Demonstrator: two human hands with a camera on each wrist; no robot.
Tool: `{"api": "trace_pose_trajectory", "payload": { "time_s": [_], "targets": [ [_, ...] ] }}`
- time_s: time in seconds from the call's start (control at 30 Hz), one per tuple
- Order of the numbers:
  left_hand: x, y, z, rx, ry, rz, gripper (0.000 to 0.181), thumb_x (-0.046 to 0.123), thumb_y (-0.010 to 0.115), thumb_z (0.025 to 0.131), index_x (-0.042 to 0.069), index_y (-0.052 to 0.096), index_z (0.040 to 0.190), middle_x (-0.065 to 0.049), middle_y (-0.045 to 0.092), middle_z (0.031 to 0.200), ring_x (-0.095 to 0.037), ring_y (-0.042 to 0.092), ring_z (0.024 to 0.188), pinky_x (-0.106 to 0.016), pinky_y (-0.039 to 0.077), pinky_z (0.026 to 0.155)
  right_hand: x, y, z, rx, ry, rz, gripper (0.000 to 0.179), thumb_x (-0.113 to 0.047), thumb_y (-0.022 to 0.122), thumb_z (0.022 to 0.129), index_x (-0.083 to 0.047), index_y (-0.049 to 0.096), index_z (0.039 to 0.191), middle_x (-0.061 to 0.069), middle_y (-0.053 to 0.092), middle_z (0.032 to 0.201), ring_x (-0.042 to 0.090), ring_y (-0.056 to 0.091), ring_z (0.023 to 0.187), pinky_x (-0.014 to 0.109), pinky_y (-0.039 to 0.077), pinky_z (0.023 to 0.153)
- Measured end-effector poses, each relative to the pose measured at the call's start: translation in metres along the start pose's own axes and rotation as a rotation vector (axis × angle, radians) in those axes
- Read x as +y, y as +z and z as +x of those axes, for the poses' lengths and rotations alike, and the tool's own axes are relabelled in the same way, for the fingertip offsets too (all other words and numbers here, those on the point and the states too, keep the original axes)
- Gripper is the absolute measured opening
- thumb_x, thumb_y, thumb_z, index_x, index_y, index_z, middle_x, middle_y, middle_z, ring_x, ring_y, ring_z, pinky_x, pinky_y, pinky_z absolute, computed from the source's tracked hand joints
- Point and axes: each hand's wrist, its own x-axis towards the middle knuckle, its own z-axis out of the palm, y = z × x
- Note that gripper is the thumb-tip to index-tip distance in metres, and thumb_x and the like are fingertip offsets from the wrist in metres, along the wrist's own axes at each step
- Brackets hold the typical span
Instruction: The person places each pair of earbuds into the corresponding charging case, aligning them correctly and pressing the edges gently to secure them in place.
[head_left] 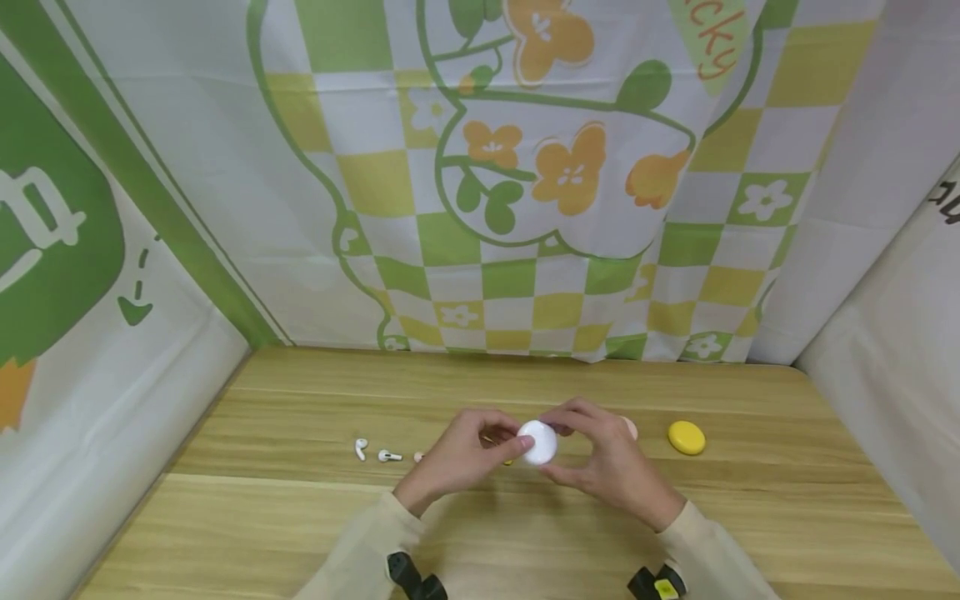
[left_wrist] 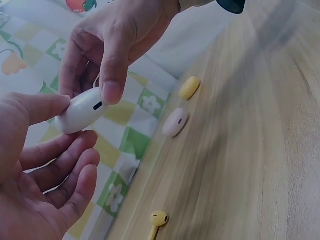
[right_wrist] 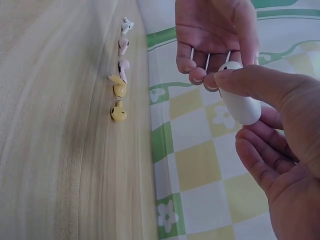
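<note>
A white earbud case (head_left: 543, 446) with a small dark slot is held up between both hands over the table. My left hand (head_left: 468, 454) grips it from the left, thumb lying across its face in the head view. From the other side, my right hand (head_left: 611, 458) pinches the case by its edge, thumb below and fingers above. The case looks closed in the right wrist view. On the table to the left lie two white earbuds (head_left: 386, 456). Pink earbuds (right_wrist: 123, 46) and yellow earbuds (right_wrist: 119, 112) continue that row, partly hidden behind my left hand in the head view.
A pink case (left_wrist: 175, 123) stands behind my right hand, mostly covered in the head view. Further right is a yellow case (head_left: 686, 437). The wooden table (head_left: 300, 533) ends at a patterned cloth (head_left: 510, 317), with white cloth walls on both sides.
</note>
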Motion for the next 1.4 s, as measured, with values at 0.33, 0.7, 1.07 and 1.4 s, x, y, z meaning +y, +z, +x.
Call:
{"api": "trace_pose_trajectory", "payload": {
  "time_s": [0.33,0.7,1.07,1.4],
  "targets": [
    [0.0014,-0.0001,0.0002,0.062,-0.011,-0.083,0.025,0.020,0.072,0.096,-0.003,0.074,0.106,-0.008,0.073,0.096,-0.018,0.068,0.083,-0.042,0.058,0.079,0.0026,0.0011,-0.0025,0.050,-0.071,-0.057,0.053,-0.012,0.095,0.070,-0.007,0.071,0.117,-0.002,0.069,0.110,0.017,0.070,0.094,0.030,0.059,0.080],
    [0.0049,-0.0022,0.0003,0.100,-0.032,-0.178,0.025,0.016,0.072,0.096,-0.006,0.073,0.108,-0.013,0.074,0.100,-0.037,0.070,0.093,-0.049,0.057,0.082,0.0038,-0.0022,-0.0043,0.075,-0.039,-0.037,0.053,-0.016,0.095,0.070,-0.009,0.073,0.118,0.003,0.074,0.115,0.022,0.072,0.102,0.036,0.059,0.084],
    [0.0064,-0.0008,-0.0008,0.103,-0.008,-0.193,0.025,0.015,0.073,0.096,-0.006,0.072,0.110,-0.014,0.074,0.103,-0.025,0.070,0.091,-0.036,0.058,0.079,0.0041,-0.0014,-0.0047,0.129,-0.044,0.011,0.046,-0.012,0.093,0.073,-0.010,0.075,0.116,0.000,0.075,0.113,0.018,0.072,0.101,0.033,0.059,0.085],
    [0.0065,-0.0009,-0.0004,0.105,0.058,-0.196,0.024,0.015,0.072,0.096,-0.003,0.072,0.112,-0.014,0.073,0.108,-0.020,0.071,0.094,-0.030,0.057,0.080,0.0027,0.0003,-0.0060,0.131,0.031,0.097,0.031,-0.012,0.089,0.079,-0.010,0.078,0.107,-0.002,0.076,0.106,0.016,0.073,0.097,0.033,0.059,0.083]
  ]
}}
